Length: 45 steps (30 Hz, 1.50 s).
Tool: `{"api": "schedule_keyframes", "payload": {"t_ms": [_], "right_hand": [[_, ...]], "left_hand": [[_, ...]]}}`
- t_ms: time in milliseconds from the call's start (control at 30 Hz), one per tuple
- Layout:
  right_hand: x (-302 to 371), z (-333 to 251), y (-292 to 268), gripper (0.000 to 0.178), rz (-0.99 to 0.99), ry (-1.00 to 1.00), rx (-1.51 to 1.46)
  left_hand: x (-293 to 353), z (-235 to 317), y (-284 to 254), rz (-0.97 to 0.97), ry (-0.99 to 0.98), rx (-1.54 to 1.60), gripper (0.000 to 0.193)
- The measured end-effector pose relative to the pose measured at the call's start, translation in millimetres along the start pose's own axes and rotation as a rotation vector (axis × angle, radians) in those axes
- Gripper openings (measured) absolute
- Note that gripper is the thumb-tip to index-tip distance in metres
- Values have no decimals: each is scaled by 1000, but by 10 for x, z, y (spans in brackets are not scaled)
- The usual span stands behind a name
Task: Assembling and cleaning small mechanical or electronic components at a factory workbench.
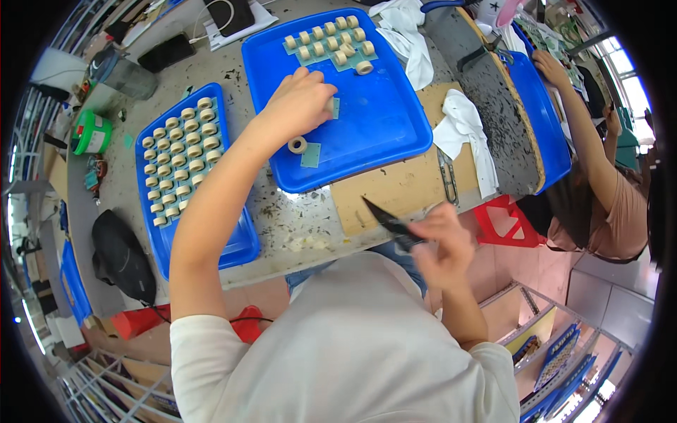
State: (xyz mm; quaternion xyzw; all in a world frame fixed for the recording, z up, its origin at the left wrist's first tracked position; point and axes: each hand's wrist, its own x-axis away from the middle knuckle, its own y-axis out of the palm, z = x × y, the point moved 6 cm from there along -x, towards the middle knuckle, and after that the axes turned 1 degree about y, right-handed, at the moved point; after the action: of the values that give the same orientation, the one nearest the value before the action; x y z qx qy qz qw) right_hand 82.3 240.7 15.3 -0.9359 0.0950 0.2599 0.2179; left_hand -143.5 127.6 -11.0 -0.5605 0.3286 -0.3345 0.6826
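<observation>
My left hand (300, 102) reaches over the large blue tray (367, 134), its fingers closed at a cream ring on a small green board (336, 108). Most of that ring is hidden by the fingers. Nearer to me in the same tray lie another cream ring (297, 144) and a green board (310, 155). Several cream rings on green boards (331, 39) fill the tray's far end. My right hand (444, 247), blurred by motion, grips a black pointed knife (388, 220) in front of the table edge, its tip pointing up and left.
At left, a second blue tray (243, 247) holds rows of cream rings. A brown board (367, 197) with metal tweezers (448, 176) and a white cloth (465, 134) lies right of centre. A black pouch (123, 257) sits at far left. Another person's arm (589, 134) is at right.
</observation>
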Motion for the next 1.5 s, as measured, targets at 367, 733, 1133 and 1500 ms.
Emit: {"api": "schedule_keyframes", "payload": {"t_ms": [367, 733, 1133, 1500], "right_hand": [[346, 549, -567, 38, 546, 441, -1270], [258, 668, -526, 27, 628, 600, -1272], [-148, 382, -290, 41, 572, 527, -1160], [-288, -215, -99, 29, 516, 336, -679]], "left_hand": [[-139, 64, 141, -3, -51, -65, 30], [443, 706, -708, 585, -79, 751, 27], [952, 1327, -37, 323, -322, 2579, 44], [987, 1250, -68, 277, -274, 2757, 32]]}}
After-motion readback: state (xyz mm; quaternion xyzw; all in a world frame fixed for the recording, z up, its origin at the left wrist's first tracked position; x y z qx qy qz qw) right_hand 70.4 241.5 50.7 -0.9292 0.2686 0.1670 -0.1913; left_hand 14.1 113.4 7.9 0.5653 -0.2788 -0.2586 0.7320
